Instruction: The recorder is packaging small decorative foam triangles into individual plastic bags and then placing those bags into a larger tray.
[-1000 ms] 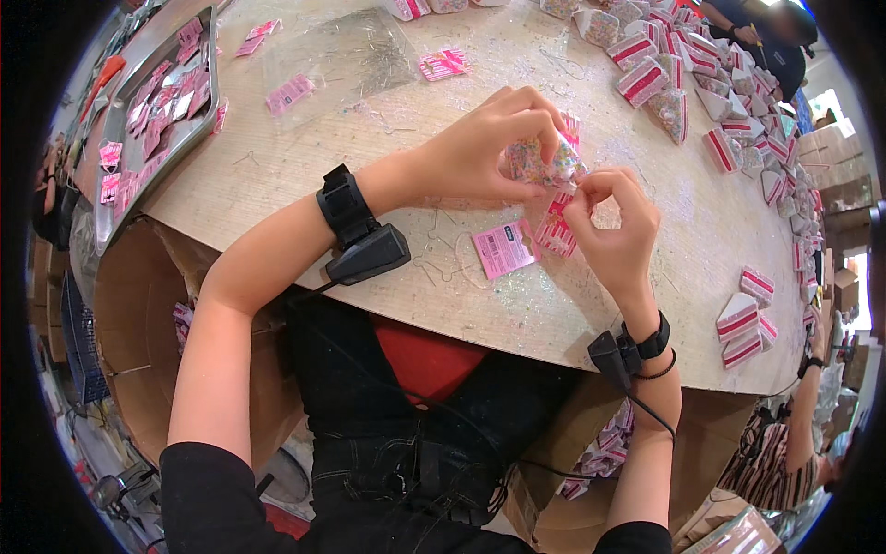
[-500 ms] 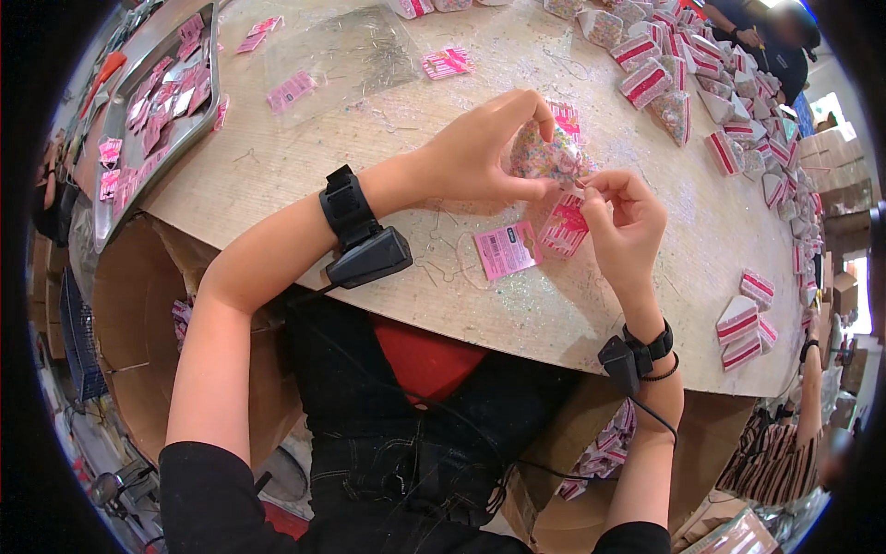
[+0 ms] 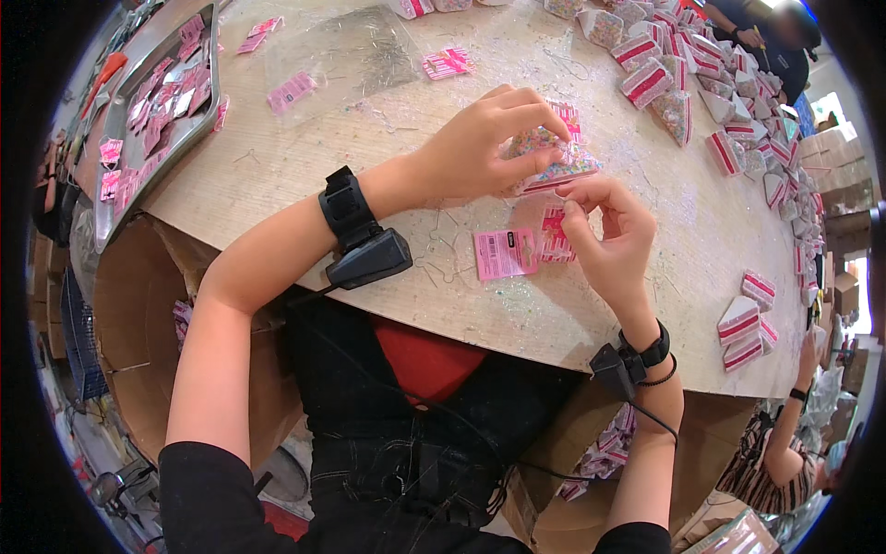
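A sprinkle-covered cake-slice ornament [image 3: 574,167], with a white and pink-red band along its edge, is gripped by my left hand [image 3: 489,138], thumb on the near side and fingers over the top. Close beside its lower edge, my right hand [image 3: 616,231] has thumb and forefinger pressed together; whatever is between them is too small to make out. Under and beyond the ornament lies a pink striped tag card [image 3: 565,118]. Two more cards, a pink printed one [image 3: 505,255] and a striped one [image 3: 556,235], lie on the table just below my hands.
Piled cake-slice ornaments [image 3: 678,65] cover the table's far right; several more [image 3: 741,328] sit near its right edge. A metal tray [image 3: 212,102] of pink cards stands at left, near a clear plastic sheet [image 3: 369,51] with wire hooks. Cardboard boxes [image 3: 138,305] stand below.
The ornament has been turned in my left hand, so its banded edge now shows. My right fingertips have shifted slightly up and left. The pink cards below them moved a little.
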Demonstrator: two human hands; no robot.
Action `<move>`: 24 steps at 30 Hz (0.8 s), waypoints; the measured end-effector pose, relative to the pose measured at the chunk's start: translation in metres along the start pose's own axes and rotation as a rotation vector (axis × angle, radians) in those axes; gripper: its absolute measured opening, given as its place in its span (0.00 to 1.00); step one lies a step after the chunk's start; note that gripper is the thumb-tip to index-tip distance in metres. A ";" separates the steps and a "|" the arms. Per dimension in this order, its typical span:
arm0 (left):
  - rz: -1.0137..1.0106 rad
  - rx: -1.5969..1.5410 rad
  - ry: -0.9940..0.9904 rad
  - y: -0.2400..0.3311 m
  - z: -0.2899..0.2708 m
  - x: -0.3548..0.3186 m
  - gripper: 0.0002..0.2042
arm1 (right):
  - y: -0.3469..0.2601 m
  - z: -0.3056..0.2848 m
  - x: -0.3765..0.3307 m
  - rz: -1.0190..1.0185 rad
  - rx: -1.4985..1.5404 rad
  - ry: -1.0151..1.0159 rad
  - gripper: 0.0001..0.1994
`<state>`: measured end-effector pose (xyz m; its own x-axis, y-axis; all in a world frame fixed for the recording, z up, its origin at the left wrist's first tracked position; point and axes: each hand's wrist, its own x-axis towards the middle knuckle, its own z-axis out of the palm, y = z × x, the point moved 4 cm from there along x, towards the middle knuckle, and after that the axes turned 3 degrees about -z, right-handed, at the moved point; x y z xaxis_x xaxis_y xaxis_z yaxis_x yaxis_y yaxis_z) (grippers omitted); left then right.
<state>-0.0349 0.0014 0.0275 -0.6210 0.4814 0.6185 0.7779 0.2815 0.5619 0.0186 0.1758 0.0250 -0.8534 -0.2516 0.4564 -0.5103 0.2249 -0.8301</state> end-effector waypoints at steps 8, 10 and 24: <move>-0.029 -0.093 -0.035 0.004 -0.001 -0.001 0.09 | 0.001 -0.005 0.001 -0.039 -0.088 0.127 0.04; -0.005 -0.129 -0.059 0.007 0.001 0.000 0.09 | 0.001 -0.008 0.002 -0.086 -0.154 0.145 0.04; 0.072 -0.244 -0.096 0.011 0.007 -0.001 0.09 | -0.009 -0.006 0.003 -0.204 -0.270 0.132 0.06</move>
<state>-0.0256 0.0097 0.0294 -0.5435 0.5731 0.6134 0.7665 0.0409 0.6410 0.0201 0.1788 0.0361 -0.7285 -0.1973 0.6561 -0.6661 0.4279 -0.6109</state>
